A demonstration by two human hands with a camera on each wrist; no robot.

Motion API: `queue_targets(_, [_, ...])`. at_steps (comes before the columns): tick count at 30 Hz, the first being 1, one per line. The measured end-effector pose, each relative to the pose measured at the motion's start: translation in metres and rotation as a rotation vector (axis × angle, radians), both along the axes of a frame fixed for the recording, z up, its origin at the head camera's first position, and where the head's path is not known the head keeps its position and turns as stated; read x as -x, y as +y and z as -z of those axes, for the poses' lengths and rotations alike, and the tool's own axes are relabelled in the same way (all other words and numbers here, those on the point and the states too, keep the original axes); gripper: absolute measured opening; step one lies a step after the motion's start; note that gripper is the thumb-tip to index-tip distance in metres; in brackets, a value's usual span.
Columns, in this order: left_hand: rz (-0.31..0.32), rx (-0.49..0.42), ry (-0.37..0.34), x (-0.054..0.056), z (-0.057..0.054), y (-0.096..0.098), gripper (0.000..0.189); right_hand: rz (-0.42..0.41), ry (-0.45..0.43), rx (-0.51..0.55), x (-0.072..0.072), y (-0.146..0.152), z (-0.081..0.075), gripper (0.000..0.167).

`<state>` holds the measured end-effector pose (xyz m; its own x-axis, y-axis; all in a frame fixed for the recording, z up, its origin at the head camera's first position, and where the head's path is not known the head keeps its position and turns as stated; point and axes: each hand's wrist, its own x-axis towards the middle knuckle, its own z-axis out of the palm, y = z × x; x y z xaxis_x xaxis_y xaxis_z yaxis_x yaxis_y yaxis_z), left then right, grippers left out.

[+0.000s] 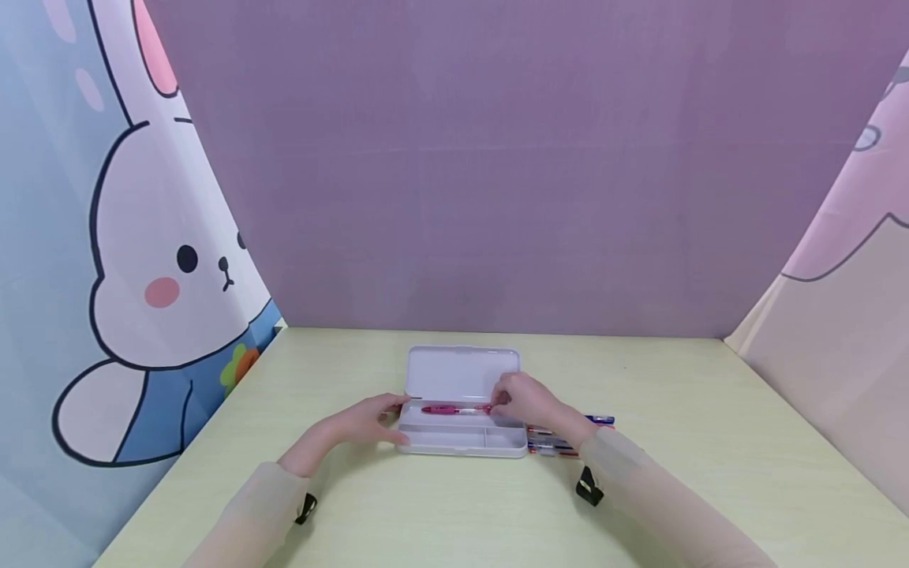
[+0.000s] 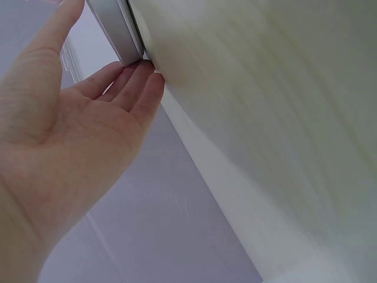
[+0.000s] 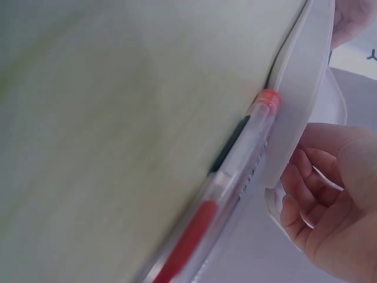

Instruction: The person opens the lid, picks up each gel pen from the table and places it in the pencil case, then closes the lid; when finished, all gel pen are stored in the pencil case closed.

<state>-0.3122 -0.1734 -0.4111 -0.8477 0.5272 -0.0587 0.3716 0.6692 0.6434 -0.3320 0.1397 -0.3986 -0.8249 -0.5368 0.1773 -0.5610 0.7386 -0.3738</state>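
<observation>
A white pencil case (image 1: 440, 450) lies on the table with its lid (image 1: 461, 372) raised at the back. My left hand (image 1: 360, 420) holds the case's left end, thumb at the front corner and fingers farther back. In the left wrist view those fingers (image 2: 132, 88) touch the case's side close to the tabletop. A pink pen (image 1: 443, 409) lies along the long rear compartment. Its right end is pinched by my right hand (image 1: 529, 397), which reaches over the case's right side. In the right wrist view the curled fingers (image 3: 306, 186) show behind the case wall, and the pink pen is hidden.
Several pens (image 1: 554, 451) lie on the table (image 1: 440, 505) just right of the case, partly under my right forearm. One clear pen with a red end (image 3: 235, 153) is close against the case wall. A purple panel (image 1: 497, 173) rises behind the table.
</observation>
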Motion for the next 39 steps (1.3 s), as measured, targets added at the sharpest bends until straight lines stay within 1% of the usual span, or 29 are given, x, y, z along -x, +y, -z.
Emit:
queue_targets(9, [-0.010, 0.003, -0.007, -0.0017, -0.0025, 0.0015, 0.078, 0.004, -0.043, -0.002, 0.0013, -0.0015, 0.0022, 0.007])
queue_targets(16, [-0.008, 0.007, 0.000, -0.0025, -0.0026, 0.0013, 0.079, 0.002, -0.013, -0.023, 0.0017, -0.0010, 0.0028, 0.007])
queue_targets(23, [-0.018, 0.011, -0.001, -0.0022, -0.0018, 0.0013, 0.079, 0.056, -0.022, 0.012, 0.0008, -0.0021, -0.0008, 0.009])
queue_targets(27, [-0.015, 0.006, -0.002, -0.0020, -0.0017, 0.0014, 0.079, 0.079, -0.025, 0.009, 0.0003, -0.0021, -0.0027, 0.011])
queue_targets(29, [-0.016, 0.004, -0.005, -0.0021, -0.0018, 0.0014, 0.079, 0.077, -0.027, 0.010, -0.0003, -0.0017, -0.0032, 0.012])
queue_targets(35, [-0.012, 0.005, -0.004, -0.0030, -0.0027, 0.0011, 0.079, 0.036, -0.024, 0.006, -0.0025, 0.0006, -0.0028, 0.014])
queue_targets(39, [-0.008, 0.003, -0.002, -0.0029, -0.0030, 0.0009, 0.079, 0.044, -0.022, 0.001, -0.0029, 0.0008, -0.0034, 0.013])
